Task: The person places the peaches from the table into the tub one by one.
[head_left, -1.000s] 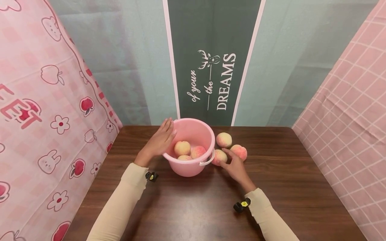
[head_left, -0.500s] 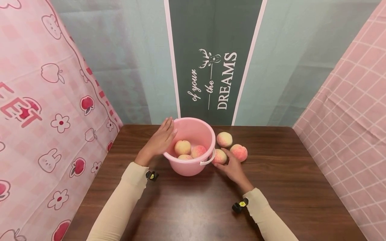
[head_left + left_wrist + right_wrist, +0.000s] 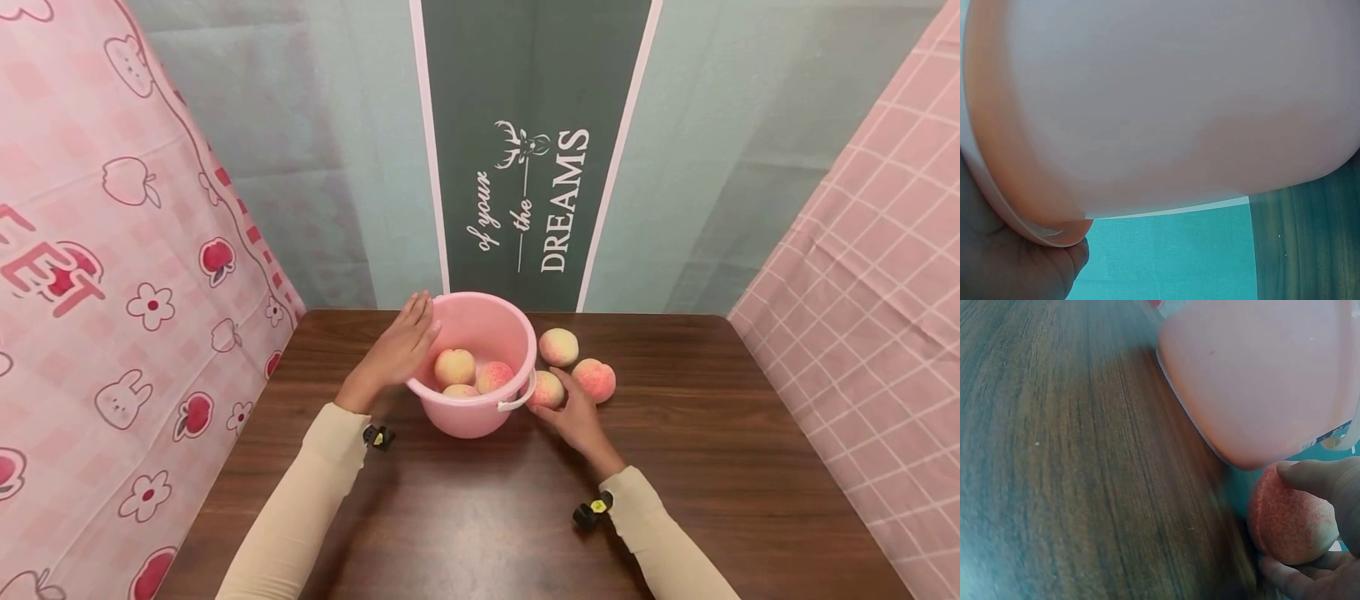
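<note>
On the wooden bench (image 3: 480, 517), the left hand (image 3: 397, 348) rests straight-fingered on the left rim of a pink bucket (image 3: 463, 422) holding three peaches (image 3: 454, 367). The right hand (image 3: 576, 417) grips another peach (image 3: 549, 390) just right of it, thumb and fingers round the fruit.

Pretty bright in head view, with soft glare on the dark brown wood-grain tabletop (image 3: 480, 529); kinda dim and bluish in both wrist views.
</note>
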Action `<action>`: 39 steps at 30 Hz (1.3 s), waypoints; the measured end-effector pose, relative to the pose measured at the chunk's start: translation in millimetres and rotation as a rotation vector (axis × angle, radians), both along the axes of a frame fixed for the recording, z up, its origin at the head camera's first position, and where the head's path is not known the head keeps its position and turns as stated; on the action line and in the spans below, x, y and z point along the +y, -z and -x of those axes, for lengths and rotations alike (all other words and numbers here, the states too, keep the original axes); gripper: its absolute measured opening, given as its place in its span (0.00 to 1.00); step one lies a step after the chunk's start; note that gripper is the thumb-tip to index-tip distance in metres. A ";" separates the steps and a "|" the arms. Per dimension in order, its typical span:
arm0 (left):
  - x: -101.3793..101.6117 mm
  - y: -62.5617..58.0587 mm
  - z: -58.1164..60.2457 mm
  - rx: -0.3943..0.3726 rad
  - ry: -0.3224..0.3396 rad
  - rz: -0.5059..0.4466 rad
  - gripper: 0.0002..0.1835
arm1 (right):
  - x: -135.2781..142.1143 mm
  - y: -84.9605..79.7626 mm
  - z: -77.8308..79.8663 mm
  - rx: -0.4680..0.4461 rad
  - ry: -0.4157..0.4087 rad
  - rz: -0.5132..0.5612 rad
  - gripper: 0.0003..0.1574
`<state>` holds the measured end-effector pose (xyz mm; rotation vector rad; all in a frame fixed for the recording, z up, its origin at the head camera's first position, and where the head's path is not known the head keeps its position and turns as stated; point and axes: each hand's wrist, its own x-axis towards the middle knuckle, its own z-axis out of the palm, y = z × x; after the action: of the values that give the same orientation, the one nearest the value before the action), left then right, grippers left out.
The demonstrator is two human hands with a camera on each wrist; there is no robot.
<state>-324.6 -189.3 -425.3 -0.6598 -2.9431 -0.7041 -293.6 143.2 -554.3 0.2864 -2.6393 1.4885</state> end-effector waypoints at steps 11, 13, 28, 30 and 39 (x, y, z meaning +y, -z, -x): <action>-0.3 -0.1 -0.2 -0.014 -0.002 0.005 0.36 | -1.2 2.3 -0.1 0.004 0.025 -0.004 0.51; -0.2 -0.3 -0.3 -0.011 0.000 0.005 0.36 | -0.9 2.8 -0.3 0.006 0.025 -0.005 0.52; 1.6 -2.9 -1.8 0.017 0.004 0.015 0.35 | -0.1 5.3 2.1 0.039 0.042 0.020 0.49; 1.5 -2.7 -1.6 0.014 0.001 0.015 0.35 | 0.5 5.9 2.3 0.041 0.042 0.020 0.49; 0.6 -1.1 -1.3 0.007 0.002 0.001 0.35 | 2.3 7.8 1.3 0.017 0.049 0.036 0.49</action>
<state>-323.3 -188.7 -424.2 -0.6638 -2.9377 -0.6989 -295.0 145.5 -562.1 0.2283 -2.5839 1.5102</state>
